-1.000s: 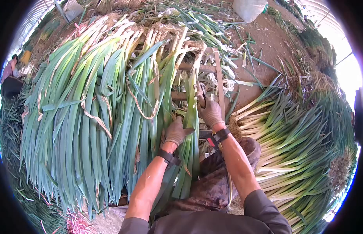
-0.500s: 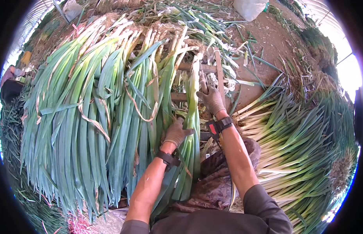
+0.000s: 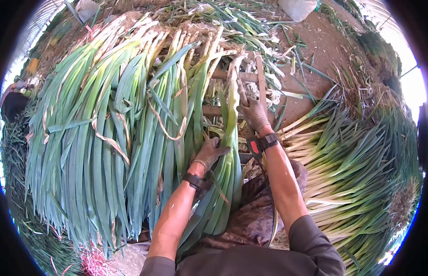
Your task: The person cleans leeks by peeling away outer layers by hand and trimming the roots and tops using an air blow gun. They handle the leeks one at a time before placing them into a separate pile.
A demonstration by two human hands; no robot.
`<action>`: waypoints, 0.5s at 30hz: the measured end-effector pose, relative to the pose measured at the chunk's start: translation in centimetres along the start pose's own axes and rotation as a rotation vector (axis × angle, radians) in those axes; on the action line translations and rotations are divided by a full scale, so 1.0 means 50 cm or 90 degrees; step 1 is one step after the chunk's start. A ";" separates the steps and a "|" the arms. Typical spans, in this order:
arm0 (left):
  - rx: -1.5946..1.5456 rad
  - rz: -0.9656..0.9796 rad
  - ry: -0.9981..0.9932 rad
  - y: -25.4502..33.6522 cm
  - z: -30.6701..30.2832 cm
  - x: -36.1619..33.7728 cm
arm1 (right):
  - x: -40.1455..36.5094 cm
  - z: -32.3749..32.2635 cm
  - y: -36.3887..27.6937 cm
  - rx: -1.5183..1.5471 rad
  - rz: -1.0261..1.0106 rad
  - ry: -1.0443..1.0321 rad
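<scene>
One thick leek (image 3: pixel 232 99) lies across a wooden rack (image 3: pixel 261 83), its pale root end pointing away and its green leaves toward me. My left hand (image 3: pixel 209 154), in a thin glove, is closed around the leek's green part, thumb across the top. Higher up on the right, my gloved right hand (image 3: pixel 253 112) is closed beside the pale shank. A slim nozzle-like tool (image 3: pixel 242 87) seems to stick out of it along the leek; its grip is hidden. A thin hose (image 3: pixel 272 202) runs from near my right wrist toward my lap.
A large pile of untrimmed leeks (image 3: pixel 98 138) covers the left side. Cleaned leeks (image 3: pixel 333 184) with pale shanks lie stacked at right. Peeled leaf scraps (image 3: pixel 250 27) litter the ground behind the rack. A white sack (image 3: pixel 299 9) stands at the back; another person (image 3: pixel 16 101) is at far left.
The leek has shifted slightly to the right, with both hands moving along with it. My right hand stays beside the shank, and more pale stem shows.
</scene>
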State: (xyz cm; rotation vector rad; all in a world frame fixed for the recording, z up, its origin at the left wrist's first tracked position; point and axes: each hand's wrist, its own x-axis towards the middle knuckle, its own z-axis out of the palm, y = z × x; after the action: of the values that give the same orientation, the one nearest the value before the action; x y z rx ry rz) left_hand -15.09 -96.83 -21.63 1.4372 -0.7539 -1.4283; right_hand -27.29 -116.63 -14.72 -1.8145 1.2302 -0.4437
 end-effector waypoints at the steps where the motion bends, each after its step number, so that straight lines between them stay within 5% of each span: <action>1: -0.016 0.006 0.006 0.002 0.002 -0.003 | -0.019 0.000 -0.002 0.016 -0.003 -0.001; 15: 0.091 0.068 0.173 -0.005 0.037 -0.008 | -0.530 -0.002 -0.009 -0.072 0.034 -0.087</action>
State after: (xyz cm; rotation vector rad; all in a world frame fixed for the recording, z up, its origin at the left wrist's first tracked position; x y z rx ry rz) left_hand -17.01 -96.71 -21.47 1.6360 -0.7584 -1.0886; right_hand -38.93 -93.37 -9.72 -1.8695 1.2270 -0.2188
